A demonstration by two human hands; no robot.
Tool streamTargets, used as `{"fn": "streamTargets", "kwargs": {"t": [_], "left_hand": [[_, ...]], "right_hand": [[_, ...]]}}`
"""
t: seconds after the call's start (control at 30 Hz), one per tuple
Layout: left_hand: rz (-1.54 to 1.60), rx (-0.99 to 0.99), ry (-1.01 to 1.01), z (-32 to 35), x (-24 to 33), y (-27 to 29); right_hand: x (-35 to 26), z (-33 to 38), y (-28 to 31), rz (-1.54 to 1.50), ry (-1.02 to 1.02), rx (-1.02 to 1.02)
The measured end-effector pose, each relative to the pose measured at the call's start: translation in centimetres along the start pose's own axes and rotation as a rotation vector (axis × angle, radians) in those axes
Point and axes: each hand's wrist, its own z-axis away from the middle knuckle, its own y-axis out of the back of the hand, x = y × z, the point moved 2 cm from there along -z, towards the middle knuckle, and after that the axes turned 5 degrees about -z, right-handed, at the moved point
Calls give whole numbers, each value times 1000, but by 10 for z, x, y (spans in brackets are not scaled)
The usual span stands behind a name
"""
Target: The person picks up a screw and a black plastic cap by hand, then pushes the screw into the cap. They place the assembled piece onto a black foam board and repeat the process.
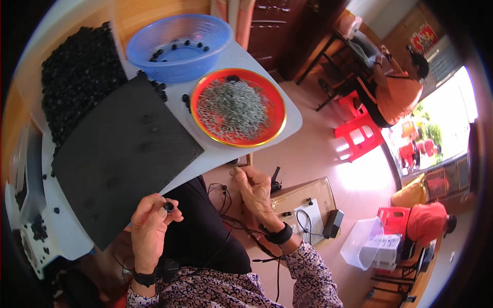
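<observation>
Between the thumb and fingers of my left hand [149,231] is a small black cylindrical part [169,206] with a hollow end facing up. That hand is just off the near edge of a black mat [128,154] on the table. My right hand [257,195] is raised over my lap's right side, thumb and index finger pinched; anything between them is too small to make out. Beyond it, a red plate [278,118] with a gold rim holds a heap of thin silvery metal pins [233,110]. A few black parts sit on the heap's far side.
A blue plastic basket [215,38] with several black parts stands at the back. Black parts [82,77] fill a clear bin at left. Cables [231,220] hang beside my lap near a cardboard box [287,201]. Two people sit farther right by red stools [359,133].
</observation>
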Motion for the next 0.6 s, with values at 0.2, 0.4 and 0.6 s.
{"fn": "streamTargets", "kwargs": {"t": [0.2,0.4,0.6], "left_hand": [[-132,-44,3,0,-8,-8],[-189,-17,29,6,-10,-6],[-111,-55,-84,14,1,5]], "right_hand": [[52,22,21,34,-252,19],[102,29,24,90,-388,-48],[83,28,6,-187,-364,-10]]}}
